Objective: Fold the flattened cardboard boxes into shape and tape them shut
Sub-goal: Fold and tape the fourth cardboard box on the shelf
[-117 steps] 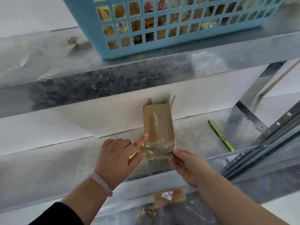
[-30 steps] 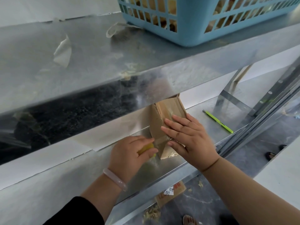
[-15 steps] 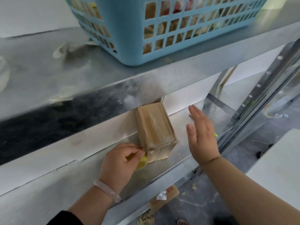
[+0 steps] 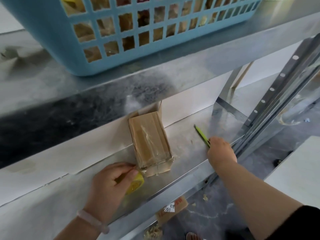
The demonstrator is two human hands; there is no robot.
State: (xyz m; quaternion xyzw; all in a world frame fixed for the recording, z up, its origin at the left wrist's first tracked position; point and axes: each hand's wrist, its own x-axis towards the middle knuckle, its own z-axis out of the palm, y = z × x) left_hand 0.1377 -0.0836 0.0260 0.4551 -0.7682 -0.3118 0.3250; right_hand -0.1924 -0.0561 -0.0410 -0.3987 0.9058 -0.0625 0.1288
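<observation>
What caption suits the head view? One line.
Left hand holds a yellow tape roll beside the taped cardboard box; right hand touches the green cutter on the shelf.

Item 1, left: extending a bare forearm in from the bottom edge, wearing a pale bangle (image 4: 93,222) at the wrist. Showing the back of the left hand (image 4: 110,181) upward, curling the fingers inward, pinching a yellow tape roll (image 4: 136,183) between thumb and forefingers.

Item 2, right: stretching an arm in from the lower right corner, wearing a black sleeve (image 4: 301,222) ending at the upper forearm. Reaching the right hand (image 4: 221,152) forward, knuckles up, curling the fingers down over the near end of a green cutter (image 4: 200,134), hiding the fingertips behind the knuckles. Keeping well apart from the left.
</observation>
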